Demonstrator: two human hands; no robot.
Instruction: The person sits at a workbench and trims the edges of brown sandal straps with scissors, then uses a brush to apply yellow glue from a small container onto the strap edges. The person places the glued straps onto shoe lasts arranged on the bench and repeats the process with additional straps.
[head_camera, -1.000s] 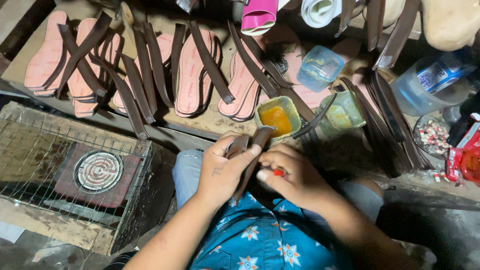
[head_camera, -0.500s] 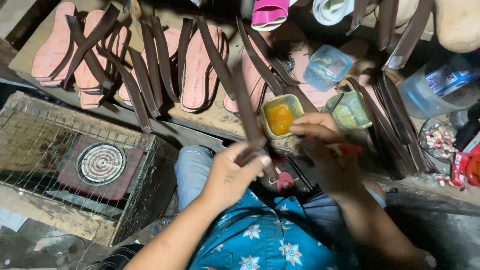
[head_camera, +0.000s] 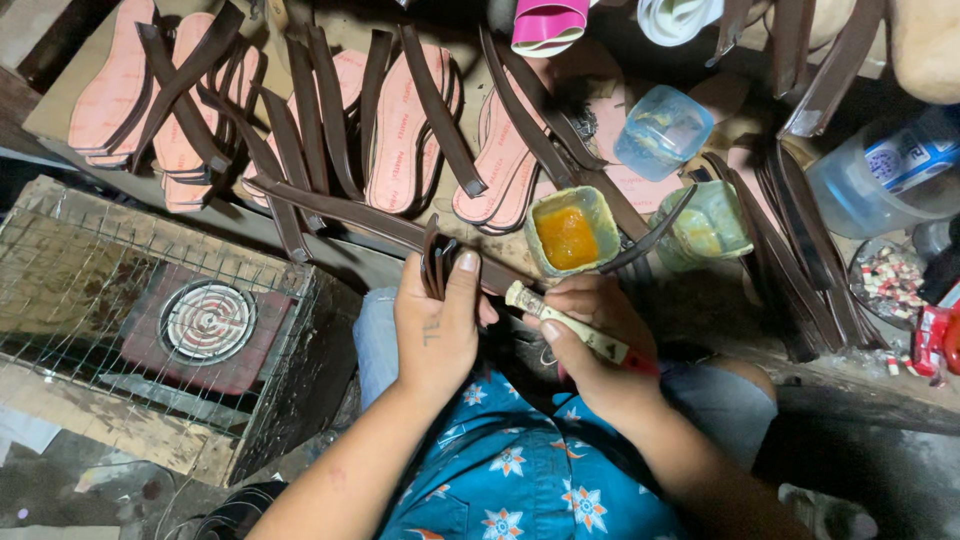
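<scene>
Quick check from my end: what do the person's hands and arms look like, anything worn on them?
Both forearms are bare, no gloves, watch or rings visible. The left hand has a small dark marking on its back. The right hand shows none. Below them is a blue floral shirt.

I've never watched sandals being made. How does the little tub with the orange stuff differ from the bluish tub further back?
The yellow-green tub stands upright and open, showing orange paste; the bluish clear tub is tilted and no such paste shows in it. The yellow-green tub is just ahead of the right hand, which holds a pale-handled brush; the bluish clear tub lies further off among the pink soles. Both are small, squarish plastic tubs.
</scene>
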